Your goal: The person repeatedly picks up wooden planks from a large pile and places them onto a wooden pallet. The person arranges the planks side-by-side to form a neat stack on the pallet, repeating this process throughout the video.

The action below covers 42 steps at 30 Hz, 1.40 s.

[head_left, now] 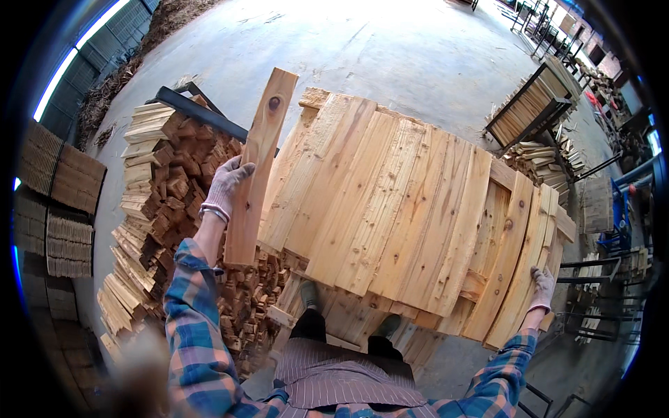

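Observation:
My left hand [227,187], in a pale work glove, grips a wooden board [259,164] by its left edge. The board is tilted upright, with a dark knot near its top end. Before me lies a stack of planks [376,202], its top layer laid side by side, with a gap toward the right. My right hand [541,288], gloved too, is closed on the edge of a narrow plank [524,268] at the stack's right end. Its fingertips show on the wood; the thumb is hidden.
A tall pile of cut wood pieces [182,167] stands at the left beside a dark metal frame [198,111]. Bundled slats [70,244] are stacked at the far left. A metal rack of wood [533,108] stands at the far right. Metal bars [592,263] jut near my right hand.

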Each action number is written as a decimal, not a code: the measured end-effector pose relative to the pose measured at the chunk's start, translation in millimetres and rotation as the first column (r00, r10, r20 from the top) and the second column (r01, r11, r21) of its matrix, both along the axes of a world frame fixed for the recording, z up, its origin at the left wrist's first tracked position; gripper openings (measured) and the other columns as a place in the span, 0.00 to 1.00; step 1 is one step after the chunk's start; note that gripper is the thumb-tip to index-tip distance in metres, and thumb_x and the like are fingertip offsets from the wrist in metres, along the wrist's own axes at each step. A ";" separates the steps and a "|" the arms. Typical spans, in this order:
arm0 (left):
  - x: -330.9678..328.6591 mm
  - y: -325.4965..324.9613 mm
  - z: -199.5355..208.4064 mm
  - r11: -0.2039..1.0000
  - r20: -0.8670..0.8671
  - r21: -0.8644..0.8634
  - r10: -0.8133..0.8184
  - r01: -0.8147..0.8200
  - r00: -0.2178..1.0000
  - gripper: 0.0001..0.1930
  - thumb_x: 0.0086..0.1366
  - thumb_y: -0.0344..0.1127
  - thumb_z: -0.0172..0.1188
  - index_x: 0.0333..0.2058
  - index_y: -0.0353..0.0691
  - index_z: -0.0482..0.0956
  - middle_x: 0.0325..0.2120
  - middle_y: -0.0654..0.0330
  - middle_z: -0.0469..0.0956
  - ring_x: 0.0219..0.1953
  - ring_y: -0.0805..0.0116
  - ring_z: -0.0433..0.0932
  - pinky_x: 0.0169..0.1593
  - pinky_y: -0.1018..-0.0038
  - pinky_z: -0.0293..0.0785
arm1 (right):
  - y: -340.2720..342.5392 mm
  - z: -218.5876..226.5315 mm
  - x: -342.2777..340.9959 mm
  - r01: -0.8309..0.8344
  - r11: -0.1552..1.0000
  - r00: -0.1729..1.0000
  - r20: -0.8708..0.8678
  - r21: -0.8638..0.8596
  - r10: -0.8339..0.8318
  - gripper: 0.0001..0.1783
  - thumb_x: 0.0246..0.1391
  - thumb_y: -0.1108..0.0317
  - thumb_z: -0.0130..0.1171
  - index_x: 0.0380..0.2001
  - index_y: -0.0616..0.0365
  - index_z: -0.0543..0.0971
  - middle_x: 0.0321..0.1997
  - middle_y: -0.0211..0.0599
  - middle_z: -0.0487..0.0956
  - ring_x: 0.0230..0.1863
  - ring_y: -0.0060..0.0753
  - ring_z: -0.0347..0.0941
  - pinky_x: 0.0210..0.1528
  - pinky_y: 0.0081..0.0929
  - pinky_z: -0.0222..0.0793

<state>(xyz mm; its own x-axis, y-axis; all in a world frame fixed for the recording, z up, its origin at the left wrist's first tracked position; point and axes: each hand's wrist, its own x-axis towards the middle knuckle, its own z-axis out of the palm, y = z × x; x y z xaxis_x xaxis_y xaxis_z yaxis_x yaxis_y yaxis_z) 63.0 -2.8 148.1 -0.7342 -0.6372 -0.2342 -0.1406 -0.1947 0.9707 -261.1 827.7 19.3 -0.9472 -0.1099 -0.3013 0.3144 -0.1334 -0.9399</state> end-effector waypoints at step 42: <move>-75.5 -79.5 -144.2 0.816 0.377 -0.574 0.189 0.068 0.907 0.23 0.68 0.46 0.55 0.52 0.31 0.76 0.43 0.57 0.80 0.40 0.69 0.75 0.48 0.73 0.70 | -147.0 25.2 57.4 0.247 0.489 0.937 -0.335 0.837 0.100 0.29 0.53 0.64 0.62 0.59 0.51 0.72 0.39 0.45 0.76 0.34 0.40 0.73 0.40 0.36 0.69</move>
